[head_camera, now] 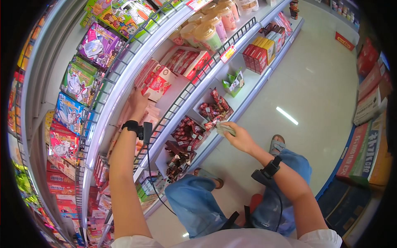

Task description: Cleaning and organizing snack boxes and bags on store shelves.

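My left hand (138,100) reaches onto a middle shelf, its thumb on the near end of a red and white carton (159,83); its other fingers are partly hidden. Behind that carton stand similar red boxes (148,72), and an open red display box (195,63) of wrapped packs sits beyond it. Flat pink packs (152,116) lie below the hand. A crumpled pale grey-green cloth (225,128) is gripped in my right hand (240,138), at the front edge of the bottom shelf. Close to the cloth are trays of red-wrapped sweets (214,108).
Black wire rails (178,107) edge the shelves. Lidded cups (209,34) stand farther along. The bottom shelf bears a green display box (233,83) and red cartons (256,59). Stacked cartons (353,152) line the aisle's right side. A cable (152,173) hangs from the left wrist device.
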Demonstrator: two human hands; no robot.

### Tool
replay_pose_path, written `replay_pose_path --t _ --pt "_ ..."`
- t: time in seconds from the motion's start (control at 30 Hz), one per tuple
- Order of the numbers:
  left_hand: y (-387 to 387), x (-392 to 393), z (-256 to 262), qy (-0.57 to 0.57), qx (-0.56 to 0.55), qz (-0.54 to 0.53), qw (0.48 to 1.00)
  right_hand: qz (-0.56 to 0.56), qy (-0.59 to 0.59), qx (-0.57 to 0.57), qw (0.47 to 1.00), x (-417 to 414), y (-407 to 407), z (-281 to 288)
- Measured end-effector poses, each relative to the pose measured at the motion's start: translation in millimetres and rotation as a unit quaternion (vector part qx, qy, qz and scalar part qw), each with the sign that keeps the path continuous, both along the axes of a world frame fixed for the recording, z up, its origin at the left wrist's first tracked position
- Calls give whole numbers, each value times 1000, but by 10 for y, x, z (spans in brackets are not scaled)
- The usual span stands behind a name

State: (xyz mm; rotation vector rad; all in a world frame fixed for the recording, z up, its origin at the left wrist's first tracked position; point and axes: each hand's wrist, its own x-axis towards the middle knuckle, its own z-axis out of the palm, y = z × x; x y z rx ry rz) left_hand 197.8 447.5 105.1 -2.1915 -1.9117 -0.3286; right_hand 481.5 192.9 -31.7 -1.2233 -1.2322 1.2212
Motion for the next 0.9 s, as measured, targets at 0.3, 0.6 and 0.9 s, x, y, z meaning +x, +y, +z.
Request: replay_pose_path --t 0.3,0.6,0.9 --pt "78 -16 -72 57 55 81 994 -8 43 -32 999 -25 57 -24" --pt "-1547 539 -190 -332 65 -224 914 -69 56 -19 996 -94 124 -349" --pt "-1632 171 -2220 -171 -99 -95 976 -13 58 -113 992 -296 83 -120"
